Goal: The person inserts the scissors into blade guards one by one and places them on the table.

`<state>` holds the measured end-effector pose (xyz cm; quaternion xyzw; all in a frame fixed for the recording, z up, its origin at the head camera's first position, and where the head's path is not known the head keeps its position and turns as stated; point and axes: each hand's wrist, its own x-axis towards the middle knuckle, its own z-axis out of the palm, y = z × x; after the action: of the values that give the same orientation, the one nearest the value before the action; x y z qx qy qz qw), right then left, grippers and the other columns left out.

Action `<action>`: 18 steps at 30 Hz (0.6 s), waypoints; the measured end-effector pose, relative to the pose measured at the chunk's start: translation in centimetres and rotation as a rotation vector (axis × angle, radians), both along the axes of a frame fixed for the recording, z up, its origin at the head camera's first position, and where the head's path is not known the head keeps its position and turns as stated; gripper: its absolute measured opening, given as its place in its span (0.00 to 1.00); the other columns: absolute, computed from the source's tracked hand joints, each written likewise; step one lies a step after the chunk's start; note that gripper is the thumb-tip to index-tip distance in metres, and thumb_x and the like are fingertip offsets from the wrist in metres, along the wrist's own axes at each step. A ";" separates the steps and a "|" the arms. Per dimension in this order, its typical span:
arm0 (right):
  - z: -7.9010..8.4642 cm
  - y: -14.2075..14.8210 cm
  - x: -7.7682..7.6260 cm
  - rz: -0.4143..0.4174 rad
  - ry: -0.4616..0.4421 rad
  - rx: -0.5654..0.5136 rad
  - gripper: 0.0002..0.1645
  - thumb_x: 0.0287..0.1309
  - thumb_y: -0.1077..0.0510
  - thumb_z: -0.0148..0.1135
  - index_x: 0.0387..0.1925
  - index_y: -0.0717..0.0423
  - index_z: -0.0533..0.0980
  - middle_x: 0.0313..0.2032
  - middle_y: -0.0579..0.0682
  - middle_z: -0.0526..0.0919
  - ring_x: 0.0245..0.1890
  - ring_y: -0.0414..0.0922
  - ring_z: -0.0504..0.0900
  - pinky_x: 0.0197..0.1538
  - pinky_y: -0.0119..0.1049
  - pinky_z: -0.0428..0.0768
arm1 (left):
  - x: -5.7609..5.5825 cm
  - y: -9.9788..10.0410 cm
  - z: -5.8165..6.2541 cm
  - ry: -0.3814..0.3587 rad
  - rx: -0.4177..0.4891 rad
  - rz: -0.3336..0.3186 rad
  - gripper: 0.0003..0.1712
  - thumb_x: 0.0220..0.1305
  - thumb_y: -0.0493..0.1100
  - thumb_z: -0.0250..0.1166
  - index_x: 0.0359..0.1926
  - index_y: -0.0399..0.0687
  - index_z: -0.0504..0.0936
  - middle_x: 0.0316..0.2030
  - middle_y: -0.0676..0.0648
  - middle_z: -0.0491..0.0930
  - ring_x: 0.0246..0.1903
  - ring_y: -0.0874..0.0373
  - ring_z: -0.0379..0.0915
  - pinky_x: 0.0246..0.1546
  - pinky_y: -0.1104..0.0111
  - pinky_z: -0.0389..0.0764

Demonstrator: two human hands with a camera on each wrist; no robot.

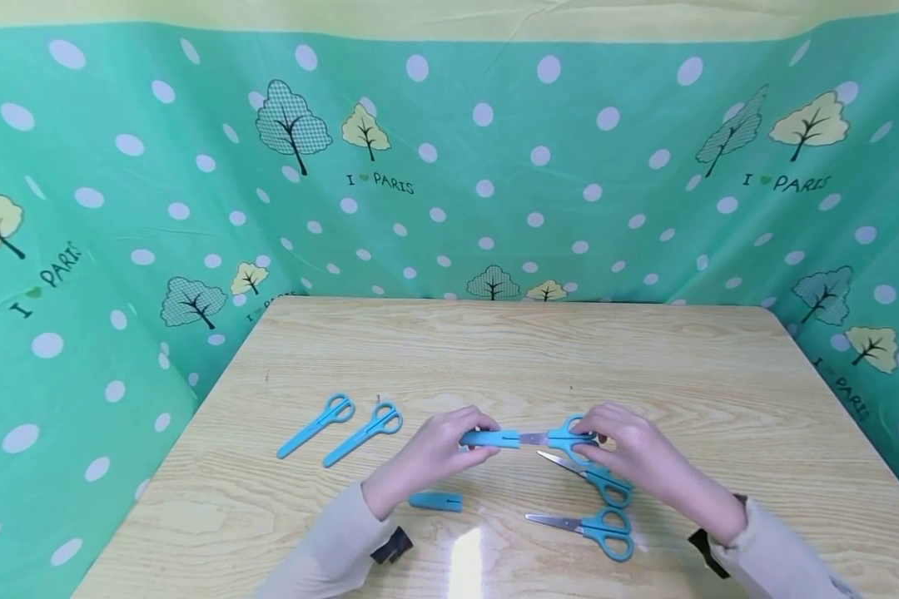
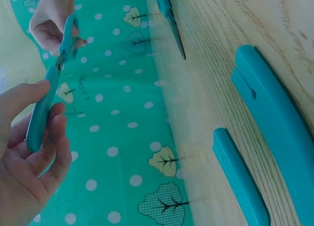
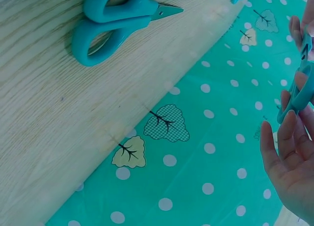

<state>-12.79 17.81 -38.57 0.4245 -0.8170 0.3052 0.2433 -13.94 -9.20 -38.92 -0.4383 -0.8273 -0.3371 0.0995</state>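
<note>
My left hand (image 1: 444,443) pinches a blue scissor sheath (image 1: 494,438) between thumb and fingers, above the table. Facing it, my right hand (image 1: 633,443) grips the blue handles of a pair of scissors (image 1: 562,438). The scissors' tip lies inside the sheath's mouth, and a stretch of metal blade shows between sheath and handles. In the left wrist view, sheath and scissors form one line between the two hands. Below the right hand, two bare-bladed scissors, an upper pair (image 1: 598,481) and a lower pair (image 1: 595,527), lie pointing left.
Near my left forearm a loose blue sheath (image 1: 436,502) lies on the wooden table (image 1: 494,349); the left wrist view shows two, a larger sheath (image 2: 274,128) and a smaller-looking sheath (image 2: 240,179). Two sheathed scissors (image 1: 316,426) rest at the left. A green dotted cloth (image 1: 449,166) hangs behind.
</note>
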 end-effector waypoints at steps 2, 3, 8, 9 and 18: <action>0.0 -0.1 0.0 0.002 -0.002 -0.003 0.14 0.53 0.49 0.57 0.28 0.56 0.78 0.26 0.43 0.78 0.25 0.36 0.72 0.28 0.18 0.69 | 0.0 0.1 0.0 -0.002 0.003 -0.001 0.11 0.52 0.38 0.65 0.37 0.39 0.77 0.29 0.50 0.77 0.23 0.66 0.67 0.23 0.81 0.72; -0.1 -0.2 0.0 0.002 -0.002 -0.004 0.14 0.53 0.49 0.57 0.28 0.56 0.78 0.26 0.43 0.79 0.25 0.36 0.72 0.28 0.18 0.69 | 0.0 0.1 0.0 -0.001 0.003 -0.002 0.11 0.52 0.38 0.65 0.37 0.39 0.77 0.29 0.50 0.77 0.23 0.66 0.67 0.23 0.80 0.72; -0.1 -0.4 0.0 -0.007 -0.011 -0.002 0.13 0.52 0.50 0.59 0.28 0.56 0.78 0.26 0.43 0.79 0.25 0.35 0.73 0.28 0.18 0.69 | 0.1 0.3 0.0 -0.002 0.008 -0.005 0.11 0.52 0.38 0.65 0.37 0.39 0.77 0.29 0.50 0.76 0.22 0.65 0.66 0.22 0.78 0.73; -0.1 -0.4 0.0 -0.010 -0.012 0.001 0.12 0.52 0.50 0.59 0.28 0.55 0.78 0.26 0.43 0.79 0.25 0.35 0.73 0.28 0.18 0.69 | 0.1 0.3 0.1 -0.004 0.010 -0.006 0.10 0.52 0.38 0.65 0.37 0.40 0.77 0.29 0.50 0.76 0.22 0.65 0.66 0.22 0.78 0.72; 0.0 -0.5 0.1 -0.025 -0.024 0.011 0.08 0.43 0.58 0.67 0.28 0.55 0.78 0.27 0.43 0.79 0.25 0.35 0.73 0.29 0.17 0.69 | 0.1 0.4 -0.1 -0.002 0.037 -0.023 0.10 0.54 0.38 0.63 0.38 0.40 0.76 0.28 0.51 0.75 0.22 0.64 0.65 0.22 0.83 0.68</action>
<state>-12.64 17.27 -38.61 0.4119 -0.8268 0.3027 0.2348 -13.88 -8.78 -38.99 -0.4456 -0.8159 -0.3538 0.1027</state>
